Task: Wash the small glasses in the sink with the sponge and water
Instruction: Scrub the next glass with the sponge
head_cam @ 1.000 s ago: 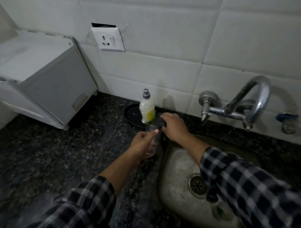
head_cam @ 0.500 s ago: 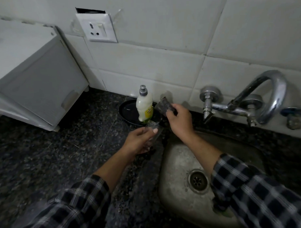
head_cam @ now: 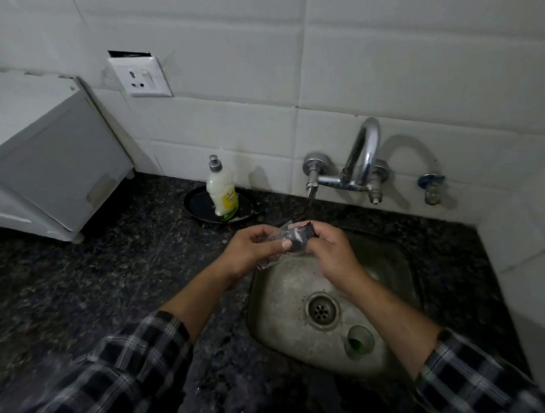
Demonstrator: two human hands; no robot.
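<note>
Our right hand has brought the pinched sponge onto the small glass gripped by our left hand, at the sink's 11 o'clock rim; we judge scrubbing begins. A second glass waits at 5 o'clock.

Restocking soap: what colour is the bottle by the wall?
The soap bottle is creamy white with a yellow label and grey cap, in head view.

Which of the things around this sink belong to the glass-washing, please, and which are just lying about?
In use: left hand holding a small glass; right hand holding the sponge against it; second glass in the sink; tap.
Lying about: soap bottle on black plate; wall socket; white appliance.
</note>
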